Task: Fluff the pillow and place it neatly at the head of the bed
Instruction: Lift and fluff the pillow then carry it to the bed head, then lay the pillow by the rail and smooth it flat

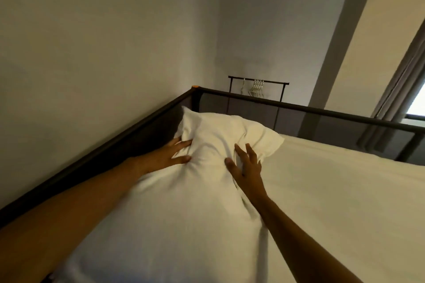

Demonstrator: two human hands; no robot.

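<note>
Pillow point(220, 135), soft, white, creased under both splayed hands.

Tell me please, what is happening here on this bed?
A person is working on a white pillow at the corner of a bed, close to the dark frame rail. The left hand presses flat against the pillow's left side, and the right hand presses its front with fingers spread. The pillow lies on the white sheet, still creased and puffed up. A clothes rack with hangers stands behind the bed.
</note>
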